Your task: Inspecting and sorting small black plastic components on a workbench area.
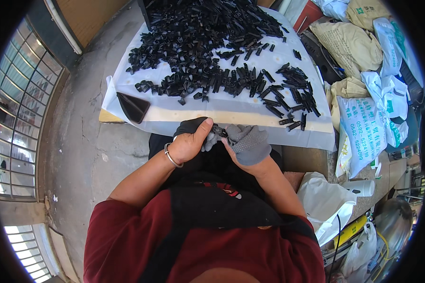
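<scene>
In front of my lap, just off the near edge of the table, my two hands meet at a small black plastic part (220,131). My left hand (192,139), in a dark glove with the thumb bare and a bangle at the wrist, is closed on one end of it. The other end is pinched by my right hand (248,143), which wears a grey dotted glove. Fingers cover much of the part. Beyond them, a large heap of black plastic pieces (189,52) spreads over the table, with longer narrow pieces (300,85) towards the right.
A white sheet (311,113) covers the table (109,117). A dark open pouch-like object (133,107) lies at its near left corner. Printed sacks (363,132) crowd the right side, with a white bag (323,200) near my right elbow. A barred window (19,113) is at left.
</scene>
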A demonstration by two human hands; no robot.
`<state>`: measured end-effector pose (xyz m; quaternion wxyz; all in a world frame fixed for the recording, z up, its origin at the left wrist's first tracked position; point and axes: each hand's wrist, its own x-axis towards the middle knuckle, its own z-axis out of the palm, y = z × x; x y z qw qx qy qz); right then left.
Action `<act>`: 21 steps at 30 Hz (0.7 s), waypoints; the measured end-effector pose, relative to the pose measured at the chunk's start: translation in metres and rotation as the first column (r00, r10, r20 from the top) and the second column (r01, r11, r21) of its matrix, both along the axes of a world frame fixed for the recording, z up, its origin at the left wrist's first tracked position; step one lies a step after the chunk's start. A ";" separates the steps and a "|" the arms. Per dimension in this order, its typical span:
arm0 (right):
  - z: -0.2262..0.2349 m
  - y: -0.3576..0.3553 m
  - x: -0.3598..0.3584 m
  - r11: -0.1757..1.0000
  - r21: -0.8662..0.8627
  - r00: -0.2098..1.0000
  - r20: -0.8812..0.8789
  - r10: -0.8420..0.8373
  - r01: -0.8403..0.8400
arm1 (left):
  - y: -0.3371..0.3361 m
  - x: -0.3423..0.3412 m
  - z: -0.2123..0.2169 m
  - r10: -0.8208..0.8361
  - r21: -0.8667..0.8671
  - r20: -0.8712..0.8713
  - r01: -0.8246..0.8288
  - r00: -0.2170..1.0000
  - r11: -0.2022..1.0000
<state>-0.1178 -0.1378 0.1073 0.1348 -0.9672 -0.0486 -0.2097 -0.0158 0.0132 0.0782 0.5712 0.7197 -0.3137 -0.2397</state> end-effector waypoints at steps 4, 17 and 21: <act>-0.016 -0.001 0.008 0.998 -0.035 0.999 -0.014 0.045 -0.046 | -0.006 -0.003 0.001 0.045 -0.017 0.273 -0.042 0.961 0.999; -0.015 -0.079 0.094 0.947 -0.221 0.972 0.054 -0.229 0.235 | 0.002 0.040 -0.032 0.045 0.258 0.729 -0.335 0.683 0.906; -0.032 -0.106 0.138 0.877 -0.241 0.903 -0.011 -0.430 0.415 | -0.013 0.077 -0.038 0.068 0.205 0.805 -0.384 0.589 0.900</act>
